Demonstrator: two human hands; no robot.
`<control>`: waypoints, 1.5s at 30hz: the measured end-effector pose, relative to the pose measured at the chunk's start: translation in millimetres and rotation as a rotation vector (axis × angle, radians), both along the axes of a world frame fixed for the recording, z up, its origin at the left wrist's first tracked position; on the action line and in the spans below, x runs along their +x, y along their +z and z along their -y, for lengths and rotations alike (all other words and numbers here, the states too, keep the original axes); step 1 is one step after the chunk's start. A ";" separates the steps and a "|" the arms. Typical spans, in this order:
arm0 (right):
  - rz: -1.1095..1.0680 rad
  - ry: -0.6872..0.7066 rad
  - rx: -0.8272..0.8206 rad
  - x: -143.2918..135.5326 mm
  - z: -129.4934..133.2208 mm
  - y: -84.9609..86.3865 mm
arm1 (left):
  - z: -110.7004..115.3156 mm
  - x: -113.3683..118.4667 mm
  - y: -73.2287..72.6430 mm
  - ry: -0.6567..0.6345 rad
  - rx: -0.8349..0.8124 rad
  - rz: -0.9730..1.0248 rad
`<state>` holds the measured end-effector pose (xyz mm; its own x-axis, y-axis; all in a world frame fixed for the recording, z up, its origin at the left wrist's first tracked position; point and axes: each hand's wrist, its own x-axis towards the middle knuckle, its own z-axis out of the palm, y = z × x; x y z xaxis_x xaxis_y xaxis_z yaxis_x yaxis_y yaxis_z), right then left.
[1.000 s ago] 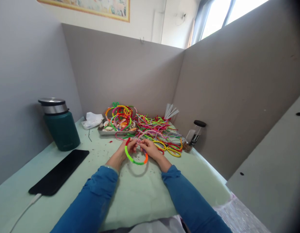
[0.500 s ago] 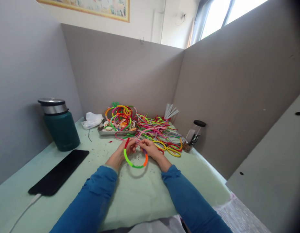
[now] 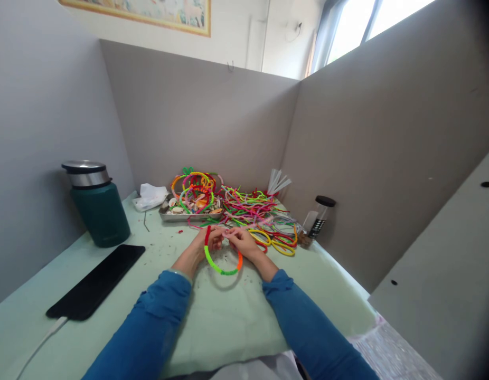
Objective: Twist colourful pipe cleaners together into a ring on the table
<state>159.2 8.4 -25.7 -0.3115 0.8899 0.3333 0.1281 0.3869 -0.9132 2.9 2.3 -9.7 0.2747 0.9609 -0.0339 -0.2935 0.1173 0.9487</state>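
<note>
Between my hands is a ring [image 3: 212, 264] wrapped in fuzzy pipe cleaner, with red, lime green, darker green and orange sections, tilted above the table. My left hand [image 3: 201, 245] grips its upper left side near the red section, fingers curled. At the top of the ring, my right hand [image 3: 246, 245] pinches a pink pipe cleaner [image 3: 226, 233] close to the left fingertips. The fingers partly cover the upper part of the ring.
Behind my hands, a metal tray [image 3: 177, 217] holds shells and several colourful rings. Loose pipe cleaners [image 3: 252, 206] are heaped beside it. A green bottle [image 3: 100, 214] and a black phone [image 3: 97, 282] lie left; a clear black-capped container [image 3: 319, 221] leans right. Grey partitions [image 3: 200, 105] enclose the table.
My right hand has shifted slightly at the top of the ring, with its fingers closer to the left ones. The ring has tilted a little and the pink strand sits lower.
</note>
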 end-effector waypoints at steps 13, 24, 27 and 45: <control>0.013 0.010 0.024 0.3 2.9 1.9 | 6.4 5.2 5.1 0.099 0.166 -0.192; 0.039 -0.035 -0.003 1.3 2.8 1.5 | 9.9 7.1 11.1 0.103 0.196 -0.203; 0.039 -0.044 -0.012 1.4 2.5 1.4 | 7.4 7.0 8.8 0.079 0.215 -0.212; -0.018 -0.046 -0.028 1.7 0.4 0.6 | 7.6 3.2 6.8 0.128 0.343 -0.437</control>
